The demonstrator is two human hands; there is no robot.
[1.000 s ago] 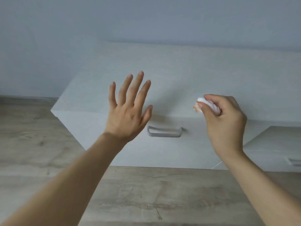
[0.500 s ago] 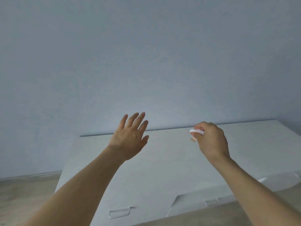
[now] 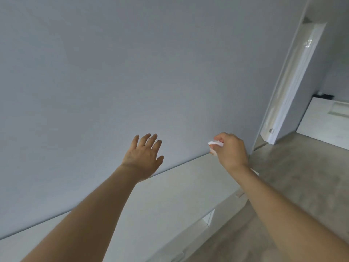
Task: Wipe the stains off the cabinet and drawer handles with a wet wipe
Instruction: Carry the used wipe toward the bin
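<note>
View has swung up and right since a second ago: wall fills most of the frame, doorway (image 3: 294,80) now shows far right, and the cabinet (image 3: 170,201) has dropped to the lower edge. Handle that sat centre between the hands is out of sight, only a faint one near the bottom edge (image 3: 177,257). Reads as wiping paused or done. Left hand (image 3: 143,157) in the air, fingers straight, slightly spread, touching nothing. Right hand (image 3: 231,150) curled tight on the balled wipe (image 3: 215,143), orange stain showing, above the cabinet's far right end
</note>
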